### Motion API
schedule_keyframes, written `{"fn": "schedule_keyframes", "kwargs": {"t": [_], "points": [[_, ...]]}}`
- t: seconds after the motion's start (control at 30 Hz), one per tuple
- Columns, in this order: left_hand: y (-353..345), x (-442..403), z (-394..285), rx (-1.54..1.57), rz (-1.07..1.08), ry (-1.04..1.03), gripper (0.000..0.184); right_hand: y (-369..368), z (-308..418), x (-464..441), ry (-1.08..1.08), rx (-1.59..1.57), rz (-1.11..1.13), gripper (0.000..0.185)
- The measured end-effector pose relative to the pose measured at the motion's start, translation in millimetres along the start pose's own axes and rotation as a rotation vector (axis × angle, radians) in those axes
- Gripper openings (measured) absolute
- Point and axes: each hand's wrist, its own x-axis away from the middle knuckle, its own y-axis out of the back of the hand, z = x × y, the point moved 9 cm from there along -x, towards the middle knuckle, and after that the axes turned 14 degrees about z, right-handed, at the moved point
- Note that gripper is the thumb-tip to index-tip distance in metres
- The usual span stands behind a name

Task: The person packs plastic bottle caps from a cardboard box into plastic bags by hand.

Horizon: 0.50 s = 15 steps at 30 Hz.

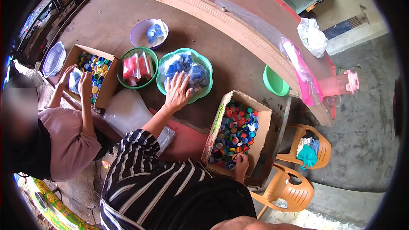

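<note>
My left hand (177,90) lies with fingers spread on plastic bags of blue bottle caps (197,73), which fill a teal scalloped basket (207,92). At the near right, my right hand (241,165) is inside the edge of a cardboard box (260,145) full of loose, mixed-colour bottle caps (236,127). Its fingers are curled together, and what they may hold is too small to make out. Left of the teal basket, a green round basket (120,78) contains bags of red caps (138,67).
At left, a co-worker's hands (85,84) hold a clear bag over another cap box (110,79). A purple bowl (136,34), a stack of clear plastic bags (128,110) and a green bowl (272,83) are on the table. Orange chairs (294,191) stand at right.
</note>
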Motion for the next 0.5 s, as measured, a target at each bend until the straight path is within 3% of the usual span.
{"fn": "schedule_keyframes", "kwargs": {"t": [0.5], "points": [[0.7, -5.9, 2.0, -0.187, -0.045, 0.008, 0.066, -0.4, 13.7, 6.3, 0.016, 0.072, -0.052, 0.017]]}}
